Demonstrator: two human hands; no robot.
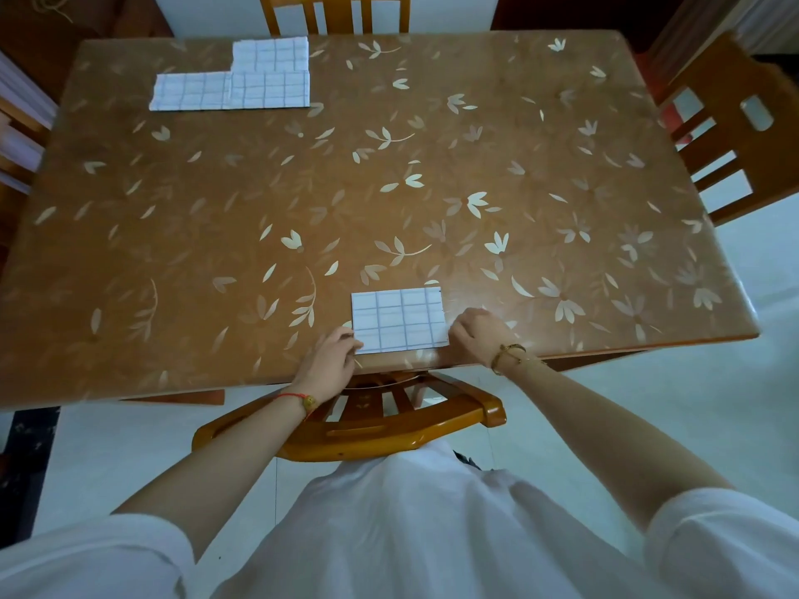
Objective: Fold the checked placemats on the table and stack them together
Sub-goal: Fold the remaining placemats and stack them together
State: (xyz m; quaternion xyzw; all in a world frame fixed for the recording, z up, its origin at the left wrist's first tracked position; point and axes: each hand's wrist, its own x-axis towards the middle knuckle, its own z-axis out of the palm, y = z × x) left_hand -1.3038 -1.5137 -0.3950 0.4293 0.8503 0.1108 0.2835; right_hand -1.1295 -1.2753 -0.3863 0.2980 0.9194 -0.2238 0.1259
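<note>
Left hand (pixel 330 361) pinches the near-left corner of the mat (pixel 398 319), fingers curled onto it. Right hand (pixel 473 335) sits knuckles up, fingers curled against the mat's right edge; I cannot tell if it pinches the layers or only butts them. One hand at each end is probably to square the folded layers and keep the edges lined up before letting go or lifting.

Mat lies flat at 6 o'clock on the table (pixel 519 166), close to the near rim, right in front of me above the chair (pixel 367 430). It looks already folded to a small rectangle. Long axis runs 9 to 3, roughly parallel with the near rim and slightly skewed; short sides face my hands. Check lines run along both axes.

Two far mats (pixel 233 90) lie at 11 o'clock, well apart from mine, overlapping in an L: one strip lying 9 to 3, another square-ish piece over its right end, reaching toward 12. They are not squared to each other, so the stack is not yet made. My guess: this mat goes there next, which is a long reach across.
</note>
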